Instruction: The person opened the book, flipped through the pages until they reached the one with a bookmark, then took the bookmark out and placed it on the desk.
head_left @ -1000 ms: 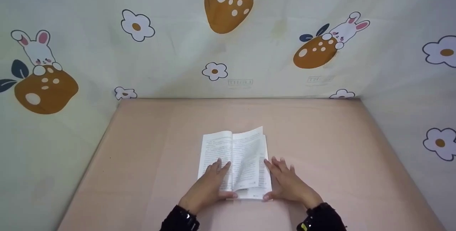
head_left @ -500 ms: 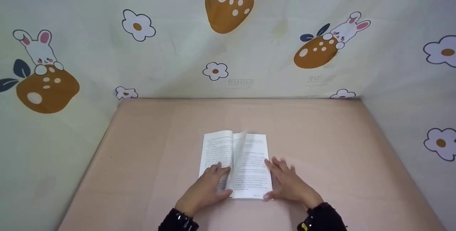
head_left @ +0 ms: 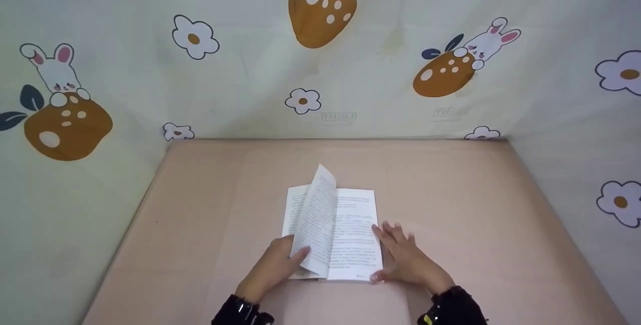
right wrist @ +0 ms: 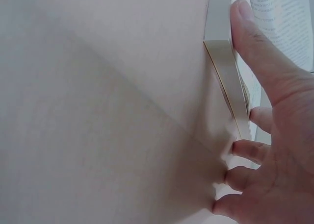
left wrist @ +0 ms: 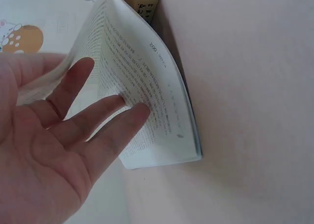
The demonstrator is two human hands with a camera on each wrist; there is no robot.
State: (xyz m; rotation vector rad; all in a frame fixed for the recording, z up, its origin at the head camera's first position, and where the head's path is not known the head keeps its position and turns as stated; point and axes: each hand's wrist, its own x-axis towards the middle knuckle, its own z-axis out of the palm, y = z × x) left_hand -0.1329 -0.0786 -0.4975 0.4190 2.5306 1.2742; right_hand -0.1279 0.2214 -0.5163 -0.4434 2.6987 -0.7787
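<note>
An open book (head_left: 355, 230) of printed text lies on the table. One lifted page (head_left: 316, 215) stands curved over its left half, top corner raised. My left hand (head_left: 273, 265) holds this page at its lower left, thumb in front and fingers behind. In the left wrist view the fingers (left wrist: 105, 118) reach against the left-hand printed page (left wrist: 147, 96). My right hand (head_left: 408, 260) rests at the book's right edge, fingers spread. Its thumb (right wrist: 262, 47) presses near the lower right corner, seen in the right wrist view, where the thick page block (right wrist: 218, 18) shows.
A pinkish-beige cloth covers the table (head_left: 200, 205). Pale fabric walls (head_left: 240, 74) printed with rabbits, brown fruit and flowers rise at the back and both sides.
The page has swung from the right half over to the left, its top rising. My left hand has shifted left with it and now holds it. The right hand has stayed put.
</note>
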